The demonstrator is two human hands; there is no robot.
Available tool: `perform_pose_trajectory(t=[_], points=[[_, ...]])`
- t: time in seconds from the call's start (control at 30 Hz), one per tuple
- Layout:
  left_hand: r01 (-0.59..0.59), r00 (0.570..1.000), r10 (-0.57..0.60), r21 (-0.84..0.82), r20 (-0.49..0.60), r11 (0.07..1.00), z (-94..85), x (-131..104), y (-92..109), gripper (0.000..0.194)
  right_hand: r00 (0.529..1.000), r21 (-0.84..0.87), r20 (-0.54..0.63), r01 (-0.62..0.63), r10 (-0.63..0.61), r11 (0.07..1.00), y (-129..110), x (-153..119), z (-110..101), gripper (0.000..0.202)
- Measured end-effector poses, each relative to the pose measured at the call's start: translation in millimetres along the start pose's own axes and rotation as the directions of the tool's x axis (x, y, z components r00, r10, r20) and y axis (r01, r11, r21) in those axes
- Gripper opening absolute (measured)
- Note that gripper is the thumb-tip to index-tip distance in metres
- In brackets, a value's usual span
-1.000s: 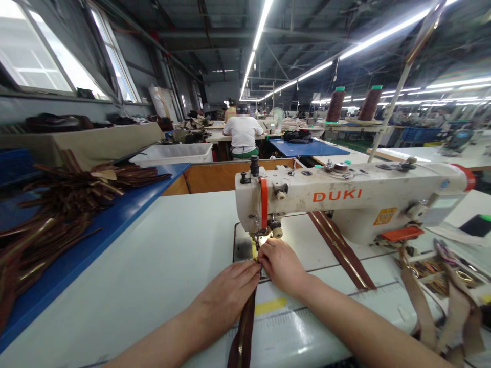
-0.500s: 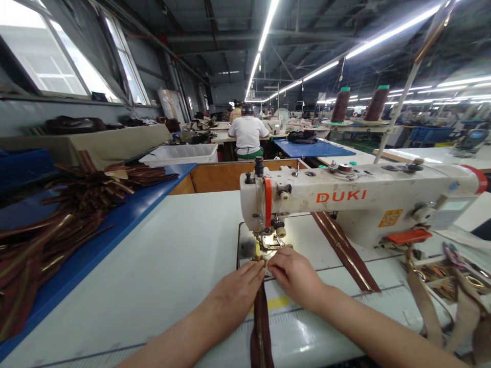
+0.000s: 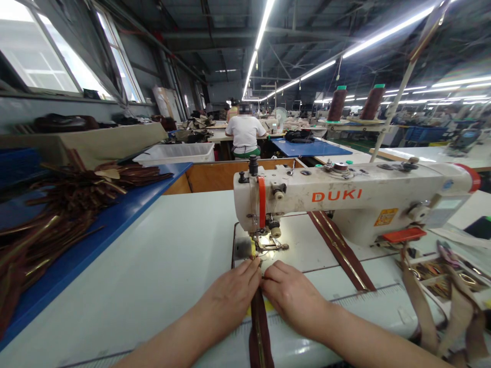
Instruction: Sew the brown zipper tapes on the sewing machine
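Observation:
A brown zipper strip runs from the table's front edge up to the needle area of the white sewing machine. My left hand lies at the strip's left side, its fingers pressed together on the strip's upper end just in front of the presser foot. On the right, my right hand has curled fingers pinching at the same end, close to the left fingertips. The fingertips hide the strip's end. A second brown zipper strip passes under the machine arm, untouched.
Many brown zipper strips lie piled on the blue table at left. At right, a tray holds metal parts and scissors, with beige straps beside it. Thread cones stand behind. A person in white sits ahead.
My right hand has moved slightly down, nearer the strip and my left fingertips. The whole view has shifted a little, so the machine appears further left.

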State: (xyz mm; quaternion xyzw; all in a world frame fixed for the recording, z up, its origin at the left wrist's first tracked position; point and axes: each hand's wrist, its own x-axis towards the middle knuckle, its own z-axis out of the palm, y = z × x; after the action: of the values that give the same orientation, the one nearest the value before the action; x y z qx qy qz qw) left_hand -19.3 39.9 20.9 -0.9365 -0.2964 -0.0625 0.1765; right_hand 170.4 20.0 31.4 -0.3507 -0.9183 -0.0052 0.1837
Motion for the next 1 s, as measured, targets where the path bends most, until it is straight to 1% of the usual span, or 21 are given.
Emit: perform_pose_trajectory(t=[0.1,0.27,0.37,0.53,0.67,0.8,0.9,1.0], points=[[0.017,1.0,-0.017,-0.016,-0.001,1.0,3.2,-0.8,0.3,0.042,1.0,-0.03,-0.004,0.01,-0.01,1.0,0.5,-1.4,2.1,0.01],[0.003,0.996,-0.006,-0.031,-0.087,0.999,5.0,-2.3,0.6,0.042,1.0,-0.045,-0.006,0.008,-0.008,0.999,0.3,-1.4,2.1,0.007],[-0.007,0.997,0.005,-0.016,-0.082,1.0,5.0,-2.7,1.1,0.042,1.0,-0.041,0.002,0.006,-0.006,0.999,-0.3,-1.3,1.2,0.006],[0.025,0.998,-0.028,-0.049,-0.058,0.998,9.2,-2.0,0.5,0.043,1.0,-0.066,0.017,0.02,-0.019,0.998,1.1,1.1,-1.7,0.007],[0.055,0.995,-0.06,-0.072,-0.074,0.996,11.9,3.9,-4.7,0.039,0.998,-0.105,0.037,0.046,-0.042,0.993,8.1,7.6,-3.4,0.01],[0.077,0.991,-0.088,-0.113,-0.1,0.991,9.5,13.0,-11.1,0.036,0.997,-0.128,0.007,0.075,-0.075,0.989,18.3,14.4,-1.2,0.01],[0.094,0.988,-0.108,-0.131,-0.109,0.987,8.7,17.8,-14.1,0.035,0.997,-0.137,-0.007,0.069,-0.071,0.988,23.4,17.3,1.9,0.01],[0.075,0.986,-0.093,-0.131,-0.139,0.989,9.8,20.0,-16.1,0.033,0.998,-0.124,-0.028,0.047,-0.051,0.991,25.5,18.1,4.8,0.008]])
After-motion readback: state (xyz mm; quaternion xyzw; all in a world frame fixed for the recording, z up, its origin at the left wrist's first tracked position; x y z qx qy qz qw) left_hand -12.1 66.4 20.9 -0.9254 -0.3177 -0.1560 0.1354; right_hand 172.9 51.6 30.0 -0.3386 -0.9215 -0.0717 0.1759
